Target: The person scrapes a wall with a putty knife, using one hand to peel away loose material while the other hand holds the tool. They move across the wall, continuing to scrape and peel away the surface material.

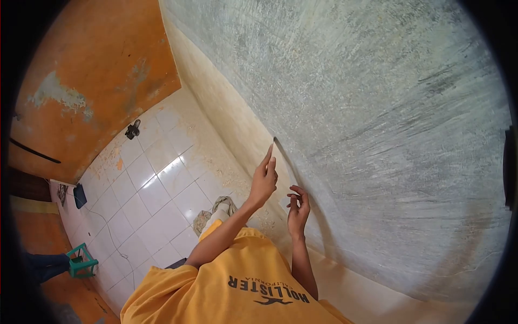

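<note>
A thin, pale flat sheet [285, 167] with a dark upper corner stands nearly edge-on against the wall; its exact kind cannot be made out. My left hand [263, 186] grips its near side, with the index finger stretched up to the dark corner. Lower down, my right hand [298, 215] has bent fingers at the sheet's bottom end, the thumb side turned to it. The wall [388, 124] beside both hands is grey, rough and streaked, with a cream band [224, 102] along its lower part. A shadow falls on the grey surface beside the sheet.
White floor tiles [164, 194] carry scattered pale debris by the wall. A dark object [133, 129] lies near the peeling orange wall [108, 48]. At lower left are a green stool [82, 262], another person's trouser legs [48, 267], a thin cord [110, 232] and a dark blue object [80, 196].
</note>
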Motion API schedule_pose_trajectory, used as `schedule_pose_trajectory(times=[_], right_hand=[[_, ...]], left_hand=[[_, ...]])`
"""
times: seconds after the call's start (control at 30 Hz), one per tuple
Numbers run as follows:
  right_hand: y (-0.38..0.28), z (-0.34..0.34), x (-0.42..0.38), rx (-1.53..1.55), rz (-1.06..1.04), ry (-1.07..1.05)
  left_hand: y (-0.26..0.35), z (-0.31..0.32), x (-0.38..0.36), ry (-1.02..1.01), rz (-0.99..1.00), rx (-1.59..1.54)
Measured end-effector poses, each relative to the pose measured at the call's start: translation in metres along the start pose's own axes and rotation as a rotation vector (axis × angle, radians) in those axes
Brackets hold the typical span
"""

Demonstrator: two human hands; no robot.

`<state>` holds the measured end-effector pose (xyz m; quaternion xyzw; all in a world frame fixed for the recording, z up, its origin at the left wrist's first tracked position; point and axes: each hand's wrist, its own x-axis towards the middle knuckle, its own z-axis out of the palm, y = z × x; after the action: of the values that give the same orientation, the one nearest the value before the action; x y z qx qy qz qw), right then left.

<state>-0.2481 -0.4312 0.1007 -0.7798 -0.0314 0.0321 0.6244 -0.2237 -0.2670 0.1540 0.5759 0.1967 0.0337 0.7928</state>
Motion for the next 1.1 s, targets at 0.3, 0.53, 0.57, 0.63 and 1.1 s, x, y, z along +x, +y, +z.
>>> schedule_pose_trajectory(times=[0.3, 0.53, 0.57, 0.63, 1.1], right_hand=[[-0.024, 0.015, 0.011, 0.009, -0.015, -0.012], [-0.034, 0.027, 0.003, 0.002, 0.039, -0.059], [-0.037, 0.031, 0.003, -0.003, 0.050, -0.090], [-0.044, 0.044, 0.002, 0.008, 0.077, -0.167], [-0.052, 0.187, -0.018, 0.520, 0.289, -0.145]], left_hand=[[0.001, -0.020, 0.000, -0.039, 0.054, 0.179], [0.017, -0.064, -0.009, -0.145, 0.094, 0.205], [0.021, -0.071, -0.014, -0.135, 0.084, 0.253], [0.031, -0.087, -0.021, -0.156, 0.053, 0.276], [0.036, -0.195, -0.008, -0.419, -0.103, 0.506]])
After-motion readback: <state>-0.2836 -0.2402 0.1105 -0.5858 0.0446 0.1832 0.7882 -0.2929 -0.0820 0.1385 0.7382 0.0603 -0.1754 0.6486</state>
